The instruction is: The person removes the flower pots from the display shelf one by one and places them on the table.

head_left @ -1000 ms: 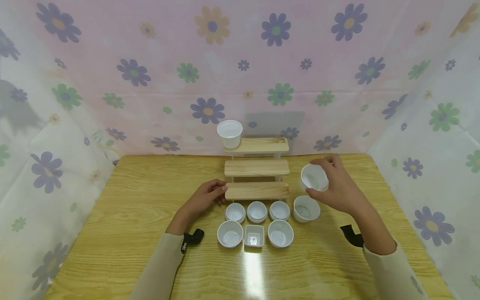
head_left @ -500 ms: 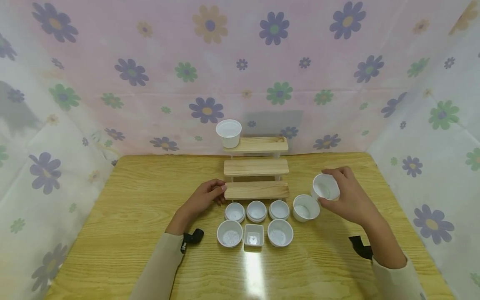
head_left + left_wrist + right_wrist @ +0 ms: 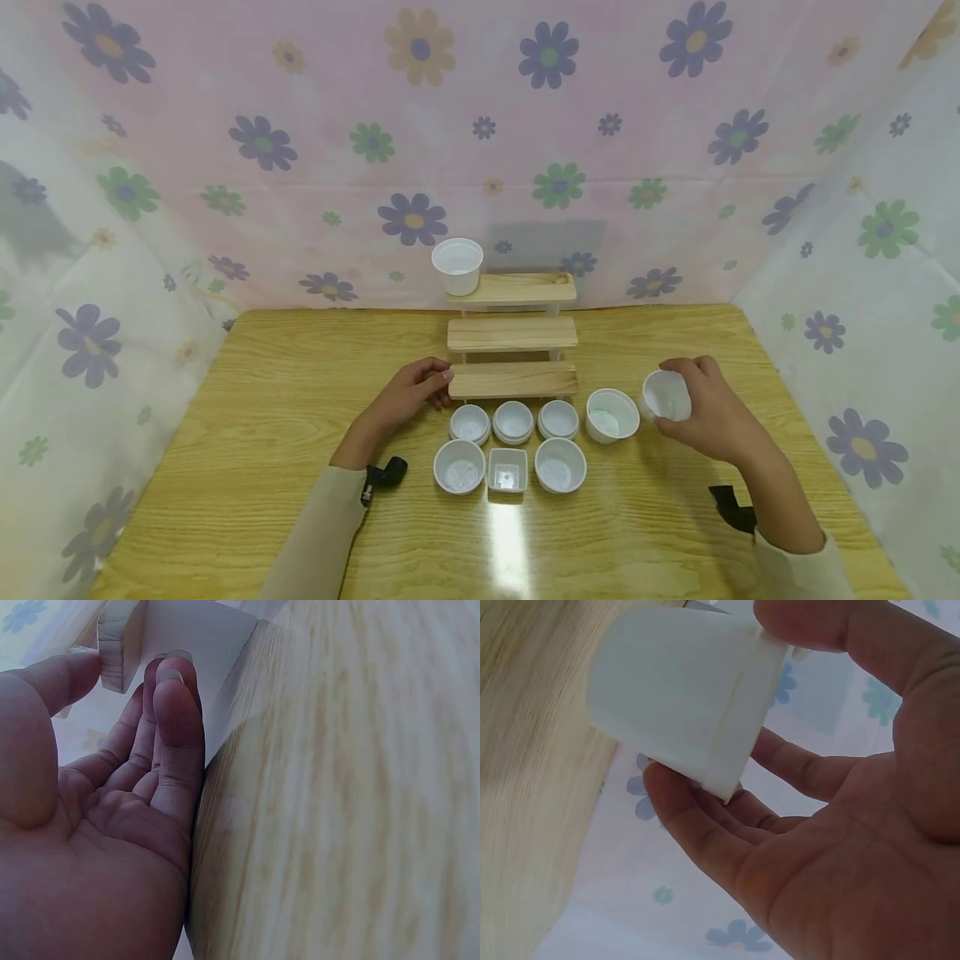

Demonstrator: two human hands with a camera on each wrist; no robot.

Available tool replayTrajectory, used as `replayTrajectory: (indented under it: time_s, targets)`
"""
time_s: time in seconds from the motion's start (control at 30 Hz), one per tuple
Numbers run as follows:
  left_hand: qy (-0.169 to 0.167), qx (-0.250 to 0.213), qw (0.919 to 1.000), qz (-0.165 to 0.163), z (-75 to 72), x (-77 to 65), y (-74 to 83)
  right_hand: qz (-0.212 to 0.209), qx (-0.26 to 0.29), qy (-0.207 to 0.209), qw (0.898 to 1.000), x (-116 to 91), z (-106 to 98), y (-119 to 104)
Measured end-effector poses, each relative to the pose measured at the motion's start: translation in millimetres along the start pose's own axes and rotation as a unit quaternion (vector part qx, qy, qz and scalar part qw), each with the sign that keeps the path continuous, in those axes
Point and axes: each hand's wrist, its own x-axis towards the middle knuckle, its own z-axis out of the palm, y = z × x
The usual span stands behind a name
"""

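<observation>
My right hand (image 3: 708, 414) pinches a white plastic cup (image 3: 666, 395) by its rim, thumb on one side and fingers on the other. In the right wrist view the cup (image 3: 671, 686) is tilted, its base close to the wooden tabletop. Another white cup (image 3: 612, 416) stands just left of it. At the left end of a three-step wooden display stand (image 3: 512, 381) is my left hand (image 3: 408, 400), its thumb touching the end of the lowest board (image 3: 122, 652). Its other fingers extend loosely beside the stand, near the tabletop, holding nothing.
A white cup (image 3: 458, 267) sits at the left of the stand's top step. Several small round white pots (image 3: 513, 422) stand in front, and before them two round bowls (image 3: 460, 467) flank a square one (image 3: 507, 471). Flowered cloth (image 3: 487, 158) hangs behind the table (image 3: 300, 467).
My right hand has moved right and toward me with its cup, lowering it to the right of the other standing cup. The left hand has stayed at the stand.
</observation>
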Motion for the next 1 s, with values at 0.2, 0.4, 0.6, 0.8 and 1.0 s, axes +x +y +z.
replayTrajectory:
  time_s: [0.2, 0.4, 0.6, 0.8, 1.0]
  targets:
    - [0.002, 0.002, 1.0000, -0.004, -0.3, -0.4, 0.4, 0.005, 0.003, -0.033, 0.999, 0, 3, 7]
    - [0.000, 0.003, 1.0000, -0.001, 0.1, 0.3, 0.8, 0.010, 0.002, -0.059, 0.998, 0, 8, 11]
    - [0.001, 0.000, 1.0000, -0.002, 0.2, 0.5, -0.1, 0.013, 0.003, -0.079, 0.997, 0, 11, 13]
    - [0.000, -0.002, 1.0000, 0.002, -0.3, 0.4, -2.1, 0.020, 0.002, -0.085, 0.996, 1, 12, 14]
    - [-0.001, -0.003, 1.0000, 0.003, -0.4, 0.3, -0.8, 0.019, 0.003, -0.092, 0.996, 1, 13, 15]
